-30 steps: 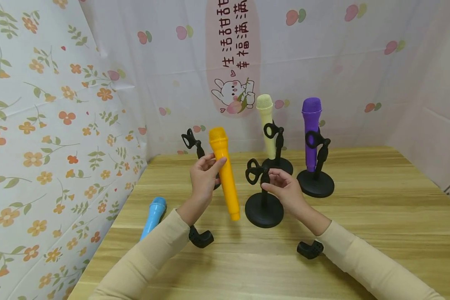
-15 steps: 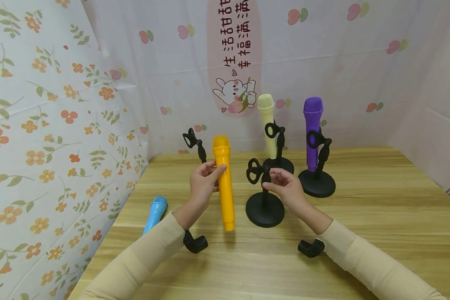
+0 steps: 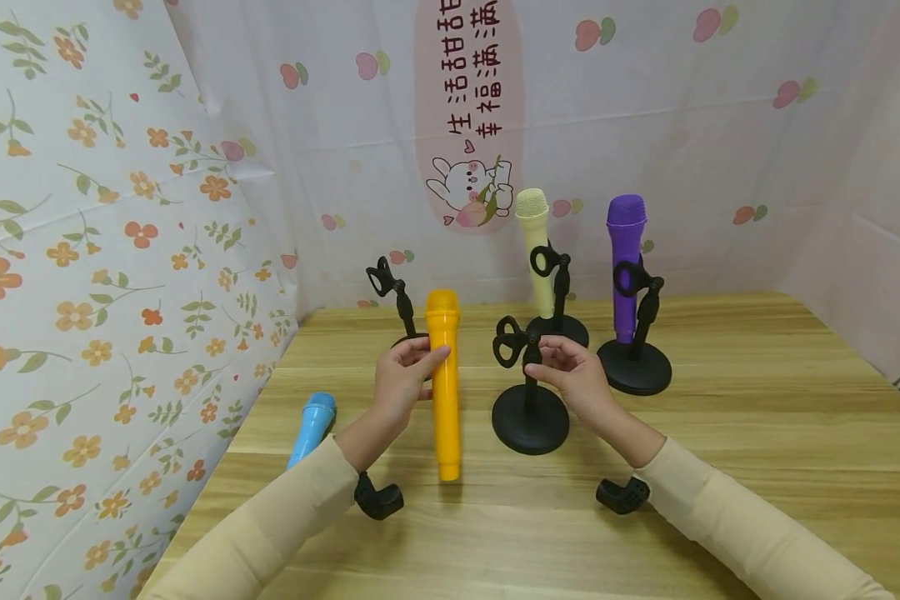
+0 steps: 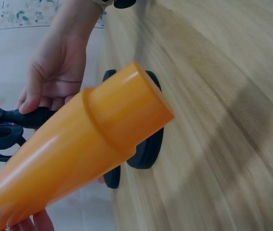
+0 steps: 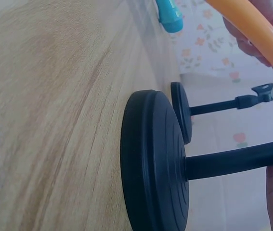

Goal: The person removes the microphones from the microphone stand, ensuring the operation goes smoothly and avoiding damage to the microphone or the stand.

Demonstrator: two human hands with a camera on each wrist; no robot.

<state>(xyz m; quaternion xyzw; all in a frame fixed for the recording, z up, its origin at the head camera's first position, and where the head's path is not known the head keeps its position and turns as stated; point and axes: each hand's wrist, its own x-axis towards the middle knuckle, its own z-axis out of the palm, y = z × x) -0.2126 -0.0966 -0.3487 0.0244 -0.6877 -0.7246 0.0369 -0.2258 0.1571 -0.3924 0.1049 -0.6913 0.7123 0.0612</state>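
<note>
My left hand [image 3: 403, 379] grips an orange microphone [image 3: 444, 392] around its upper handle, head up, nearly upright above the table. In the left wrist view the butt end of the orange microphone [image 4: 93, 130] fills the middle. To its right, a black microphone stand [image 3: 530, 421] with a round base and a ring-shaped clip is on the table. My right hand [image 3: 573, 375] pinches this stand's upright just below the clip. In the right wrist view the stand's base [image 5: 155, 163] rests flat on the wood, the orange microphone [image 5: 256, 29] at upper right.
Behind, a pale yellow microphone [image 3: 536, 250] and a purple microphone [image 3: 626, 267] stand upright, each in a black stand. Another black stand [image 3: 401, 304] is behind my left hand. A light blue microphone [image 3: 312, 429] lies at left, partly behind my sleeve. Printed cloth [image 3: 345, 183] hangs behind the table.
My left hand has brought the orange microphone lower and toward me, turning it from a slant to nearly upright. The right hand stays on the stand.
</note>
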